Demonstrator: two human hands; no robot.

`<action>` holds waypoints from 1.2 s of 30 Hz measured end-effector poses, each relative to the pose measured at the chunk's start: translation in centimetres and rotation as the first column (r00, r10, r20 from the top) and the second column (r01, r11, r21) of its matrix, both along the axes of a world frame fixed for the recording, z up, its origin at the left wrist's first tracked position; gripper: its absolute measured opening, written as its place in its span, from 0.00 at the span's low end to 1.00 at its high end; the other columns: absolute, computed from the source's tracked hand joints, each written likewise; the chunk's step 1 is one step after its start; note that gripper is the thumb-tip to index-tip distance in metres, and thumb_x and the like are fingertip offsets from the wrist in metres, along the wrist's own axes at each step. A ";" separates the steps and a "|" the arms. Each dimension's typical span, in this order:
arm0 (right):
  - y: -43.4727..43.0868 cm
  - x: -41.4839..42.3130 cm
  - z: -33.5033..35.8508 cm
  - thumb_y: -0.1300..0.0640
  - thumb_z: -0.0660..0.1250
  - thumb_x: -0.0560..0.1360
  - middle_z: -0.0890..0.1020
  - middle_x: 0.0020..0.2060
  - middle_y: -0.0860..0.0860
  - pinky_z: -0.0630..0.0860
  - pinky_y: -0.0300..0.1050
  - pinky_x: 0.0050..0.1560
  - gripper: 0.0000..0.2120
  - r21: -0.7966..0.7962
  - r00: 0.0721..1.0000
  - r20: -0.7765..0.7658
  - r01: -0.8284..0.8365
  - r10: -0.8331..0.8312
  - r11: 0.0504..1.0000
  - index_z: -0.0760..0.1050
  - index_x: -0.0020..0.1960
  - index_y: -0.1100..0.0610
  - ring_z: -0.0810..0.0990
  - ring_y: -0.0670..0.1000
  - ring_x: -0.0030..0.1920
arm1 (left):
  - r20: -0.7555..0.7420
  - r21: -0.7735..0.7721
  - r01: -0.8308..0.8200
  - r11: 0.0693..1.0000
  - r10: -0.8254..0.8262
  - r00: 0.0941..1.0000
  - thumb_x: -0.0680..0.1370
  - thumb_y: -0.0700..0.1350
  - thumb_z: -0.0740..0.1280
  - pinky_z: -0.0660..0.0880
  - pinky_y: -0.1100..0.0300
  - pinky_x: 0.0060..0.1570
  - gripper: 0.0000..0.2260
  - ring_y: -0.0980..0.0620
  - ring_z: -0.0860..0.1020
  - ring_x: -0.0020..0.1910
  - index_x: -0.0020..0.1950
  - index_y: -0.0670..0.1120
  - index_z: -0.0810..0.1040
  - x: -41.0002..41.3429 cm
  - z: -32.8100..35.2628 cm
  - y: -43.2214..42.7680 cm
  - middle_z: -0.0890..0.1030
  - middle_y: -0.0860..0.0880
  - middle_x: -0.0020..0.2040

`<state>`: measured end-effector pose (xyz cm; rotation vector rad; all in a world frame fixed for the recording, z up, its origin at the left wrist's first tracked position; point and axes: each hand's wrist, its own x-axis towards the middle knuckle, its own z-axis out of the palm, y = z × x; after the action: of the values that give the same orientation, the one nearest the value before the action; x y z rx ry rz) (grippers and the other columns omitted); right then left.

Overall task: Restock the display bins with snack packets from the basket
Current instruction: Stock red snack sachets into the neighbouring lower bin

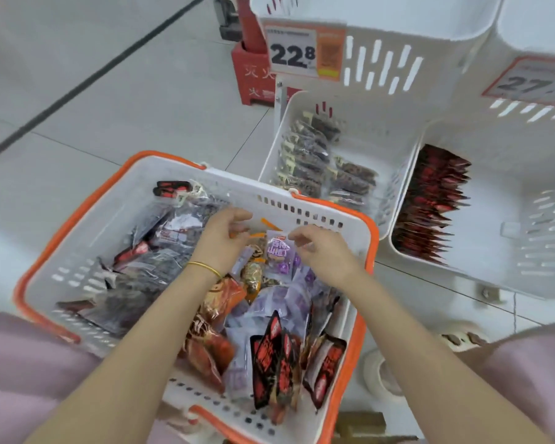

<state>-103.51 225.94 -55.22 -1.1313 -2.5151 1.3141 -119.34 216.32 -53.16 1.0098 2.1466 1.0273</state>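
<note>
Reaching into the white, orange-rimmed basket [237, 187] at the near side, the hands sit close together without touching. The right hand [321, 251] pinches the top corner of a purple packet [277, 253] printed with pale Chinese characters. The left hand [221, 235] curls over an orange wrapper [271, 225]; whether it grips it is unclear. To the far right, one display bin [359, 136] holds dark packets [305, 161] and its neighbour [494, 219] holds red-black packets [430, 203]. One price tag [293, 54] reads "22.8"; a blurred tag [532, 83] starts "27". A far red box [253, 75] bears Chinese writing.
</note>
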 end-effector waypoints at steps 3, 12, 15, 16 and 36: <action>0.0 -0.3 -0.3 0.68 0.63 0.75 0.81 0.54 0.56 0.72 0.44 0.57 0.12 0.049 0.990 0.111 -0.089 0.083 0.995 0.79 0.57 0.61 0.78 0.54 0.56 | -0.006 -0.020 0.018 1.000 -0.018 1.000 0.75 0.29 0.61 0.71 0.59 0.54 0.14 0.51 0.73 0.53 0.58 0.40 0.75 -0.7 -0.1 -1.0 0.76 0.44 0.59; -0.6 0.8 1.5 0.69 0.67 0.70 0.80 0.46 0.46 0.70 0.37 0.46 0.17 -0.057 0.658 0.509 -0.618 0.556 0.784 0.81 0.54 0.54 0.76 0.46 0.48 | 0.067 -0.093 0.216 0.972 -0.210 0.975 0.76 0.35 0.65 0.69 0.64 0.52 0.12 0.54 0.74 0.54 0.59 0.44 0.76 1.4 -0.3 -1.1 0.76 0.49 0.56; -1.4 1.3 0.8 0.64 0.70 0.71 0.82 0.52 0.47 0.64 0.37 0.45 0.14 0.082 0.653 0.562 -0.655 0.508 0.751 0.81 0.54 0.52 0.78 0.50 0.53 | 0.059 -0.118 0.277 0.954 -0.272 0.961 0.76 0.37 0.66 0.69 0.67 0.50 0.11 0.53 0.75 0.53 0.58 0.43 0.77 2.2 0.2 -0.9 0.76 0.49 0.55; -1.5 1.4 0.6 0.62 0.70 0.71 0.82 0.51 0.46 0.61 0.37 0.45 0.12 0.122 0.663 0.565 -0.656 0.491 0.745 0.82 0.53 0.52 0.78 0.49 0.53 | 0.065 -0.133 0.302 0.944 -0.295 0.953 0.76 0.36 0.66 0.69 0.68 0.47 0.10 0.54 0.76 0.51 0.56 0.42 0.77 2.3 0.5 -1.0 0.76 0.50 0.53; 1.5 3.9 4.4 0.66 0.70 0.72 0.75 0.28 0.40 0.71 0.31 0.34 0.06 -0.122 0.982 -0.163 -0.117 0.096 0.986 0.77 0.42 0.56 0.74 0.38 0.28 | 0.220 -0.400 0.278 0.874 -0.203 0.954 0.75 0.35 0.66 0.79 0.52 0.43 0.13 0.44 0.77 0.42 0.59 0.41 0.70 2.0 3.6 -2.4 0.73 0.43 0.45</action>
<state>-99.62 227.45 -50.86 -0.8857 -2.4370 1.5500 -117.37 213.94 -49.53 0.9066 1.9242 0.4722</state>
